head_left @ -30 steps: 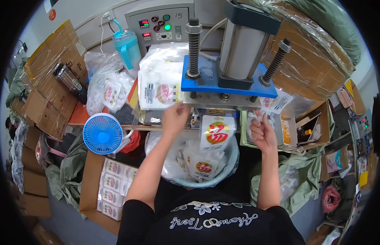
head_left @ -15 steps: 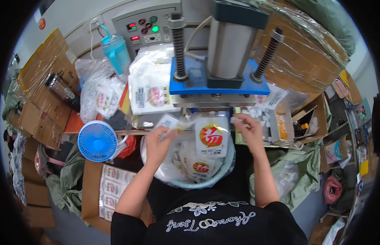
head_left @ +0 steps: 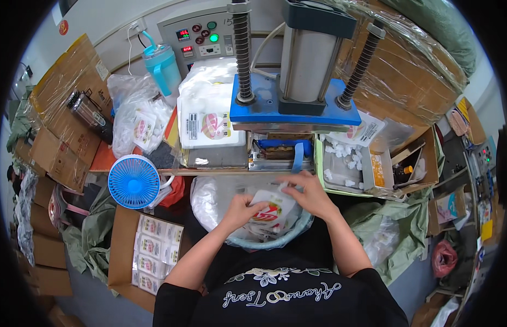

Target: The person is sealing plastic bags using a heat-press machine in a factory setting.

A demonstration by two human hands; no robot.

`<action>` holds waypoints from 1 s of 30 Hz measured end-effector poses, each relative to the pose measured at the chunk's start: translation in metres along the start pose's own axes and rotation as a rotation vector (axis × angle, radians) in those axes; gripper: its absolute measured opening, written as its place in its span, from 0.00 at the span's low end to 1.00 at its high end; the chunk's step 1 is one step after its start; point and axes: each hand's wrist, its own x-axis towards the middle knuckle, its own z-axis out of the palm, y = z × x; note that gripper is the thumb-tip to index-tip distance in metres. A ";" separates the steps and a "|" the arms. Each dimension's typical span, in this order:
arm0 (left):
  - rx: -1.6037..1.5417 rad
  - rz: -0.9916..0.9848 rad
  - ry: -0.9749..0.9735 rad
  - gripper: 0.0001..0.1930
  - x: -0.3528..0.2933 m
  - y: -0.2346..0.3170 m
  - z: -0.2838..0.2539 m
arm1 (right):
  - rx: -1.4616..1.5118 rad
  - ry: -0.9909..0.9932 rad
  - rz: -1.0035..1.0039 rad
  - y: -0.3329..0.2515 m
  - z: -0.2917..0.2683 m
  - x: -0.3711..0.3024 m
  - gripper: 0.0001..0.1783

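Observation:
A white plastic pouch (head_left: 268,203) with a red and yellow print is held over a round, lined basin (head_left: 284,240) in front of me. My left hand (head_left: 238,213) pinches one side of it. The fingers of my right hand (head_left: 310,194) are closed on its upper right corner. More printed pouches lie loosely in the basin, partly covered by my hands. Behind the basin stands a press with a blue plate (head_left: 291,103). In its opening lie a blue roll-like part (head_left: 279,146) and a blue strip (head_left: 298,158).
Left of the press is a stack of flat printed bags (head_left: 210,122). To its right, a shallow tray (head_left: 325,185) holds small white plastic pieces. A blue fan (head_left: 133,182) stands at the left, above a carton (head_left: 120,248) of pouches. A turquoise cup (head_left: 164,71) stands behind.
My hands have come down and closer together over the basin. The printed pouch that stood upright in front of the press is now low between both hands.

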 end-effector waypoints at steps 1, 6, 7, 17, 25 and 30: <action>-0.035 -0.009 0.016 0.15 0.002 0.021 0.003 | 0.087 0.148 0.044 -0.001 -0.005 0.003 0.18; -0.408 -0.135 0.126 0.14 0.036 0.064 0.024 | 0.011 0.457 0.310 0.021 -0.047 -0.001 0.21; -0.504 -0.143 0.120 0.14 0.044 0.061 0.026 | 0.004 0.453 0.302 0.027 -0.054 -0.006 0.21; -0.013 -0.050 0.109 0.14 0.077 0.061 -0.008 | -0.241 0.393 0.292 0.062 -0.036 -0.020 0.09; 1.121 0.334 0.468 0.39 0.051 0.046 -0.080 | 0.008 0.618 0.271 0.075 -0.033 -0.018 0.07; 1.010 0.422 0.526 0.22 0.015 0.040 -0.090 | 0.188 0.583 0.313 0.093 -0.037 -0.024 0.09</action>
